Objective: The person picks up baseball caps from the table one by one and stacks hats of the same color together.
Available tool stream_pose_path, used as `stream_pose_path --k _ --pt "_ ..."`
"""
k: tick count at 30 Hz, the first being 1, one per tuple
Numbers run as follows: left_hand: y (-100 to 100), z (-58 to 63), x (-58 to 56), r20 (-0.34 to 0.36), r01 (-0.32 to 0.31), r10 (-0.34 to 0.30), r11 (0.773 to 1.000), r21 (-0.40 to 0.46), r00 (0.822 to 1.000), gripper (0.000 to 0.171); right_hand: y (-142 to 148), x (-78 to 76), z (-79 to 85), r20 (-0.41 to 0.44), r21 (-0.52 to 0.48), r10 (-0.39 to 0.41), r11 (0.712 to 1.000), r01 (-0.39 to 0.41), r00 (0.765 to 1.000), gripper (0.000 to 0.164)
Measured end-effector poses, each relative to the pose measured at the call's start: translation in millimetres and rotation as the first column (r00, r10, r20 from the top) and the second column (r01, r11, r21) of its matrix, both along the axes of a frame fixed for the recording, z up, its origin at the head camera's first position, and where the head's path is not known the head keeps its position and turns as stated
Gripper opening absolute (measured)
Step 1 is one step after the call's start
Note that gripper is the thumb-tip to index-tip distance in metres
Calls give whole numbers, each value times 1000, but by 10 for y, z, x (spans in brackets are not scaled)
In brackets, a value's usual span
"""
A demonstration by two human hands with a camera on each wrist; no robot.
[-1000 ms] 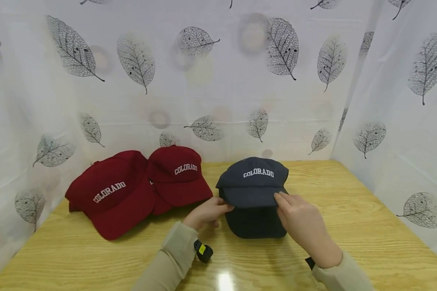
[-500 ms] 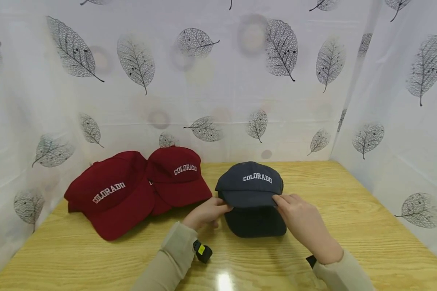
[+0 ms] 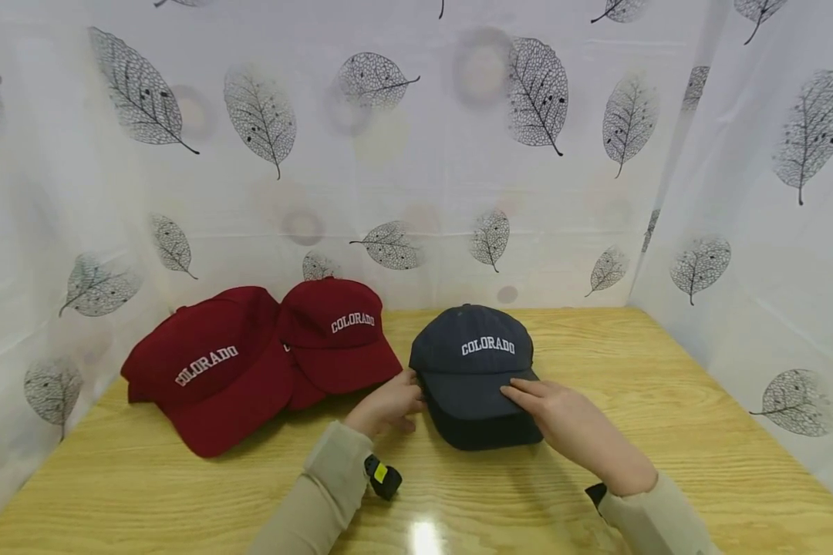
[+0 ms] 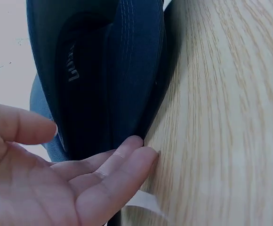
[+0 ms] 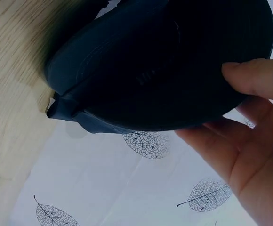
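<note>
Two navy baseball caps are stacked on the table. The upper navy cap point(image 3: 468, 331), lettered COLORADO, has its brim just above that of the lower navy cap point(image 3: 486, 433). My right hand point(image 3: 575, 424) pinches the upper brim at its right edge, thumb underneath and fingers on top, as the right wrist view shows. At the caps' left side is my left hand point(image 3: 390, 402). Its fingers point(image 4: 122, 174) are extended, their tips right at the lower brim close to the tabletop. The thumb stands apart from them beside the upper brim. Most of the lower crown is hidden.
To the left sit a large-looking dark red cap point(image 3: 208, 362) and another dark red cap point(image 3: 333, 327), with a further red brim point(image 3: 307, 395) showing between them. A leaf-patterned curtain point(image 3: 416, 169) encloses the back and sides of the wooden table point(image 3: 666, 432).
The upper navy cap's brim has come down and forward over the lower brim, its crown tipping back to upright. The right hand moved slightly left with it; the left hand shifted slightly up and left.
</note>
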State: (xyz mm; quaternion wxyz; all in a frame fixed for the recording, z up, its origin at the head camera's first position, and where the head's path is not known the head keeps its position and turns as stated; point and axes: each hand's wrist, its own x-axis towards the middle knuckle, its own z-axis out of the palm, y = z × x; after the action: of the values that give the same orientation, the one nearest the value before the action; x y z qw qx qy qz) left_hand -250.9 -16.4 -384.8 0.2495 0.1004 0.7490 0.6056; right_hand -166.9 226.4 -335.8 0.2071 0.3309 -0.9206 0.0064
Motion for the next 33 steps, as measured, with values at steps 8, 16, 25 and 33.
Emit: stream_pose_path --k 8,16,25,33 --pt "0 -6 -6 60 -52 51 999 11 997 62 12 -17 -29 46 75 53 996 -57 998 40" --pt "-9 4 -7 91 -70 68 997 18 994 62 -27 -3 -69 109 122 54 990 -67 993 37" --pt "-12 27 -1 107 -77 74 997 16 991 63 -33 -6 -99 162 124 69 988 -90 984 37" --pt "-22 18 1 99 -60 57 998 22 993 63 1 -23 -117 244 107 74 989 -102 967 38"
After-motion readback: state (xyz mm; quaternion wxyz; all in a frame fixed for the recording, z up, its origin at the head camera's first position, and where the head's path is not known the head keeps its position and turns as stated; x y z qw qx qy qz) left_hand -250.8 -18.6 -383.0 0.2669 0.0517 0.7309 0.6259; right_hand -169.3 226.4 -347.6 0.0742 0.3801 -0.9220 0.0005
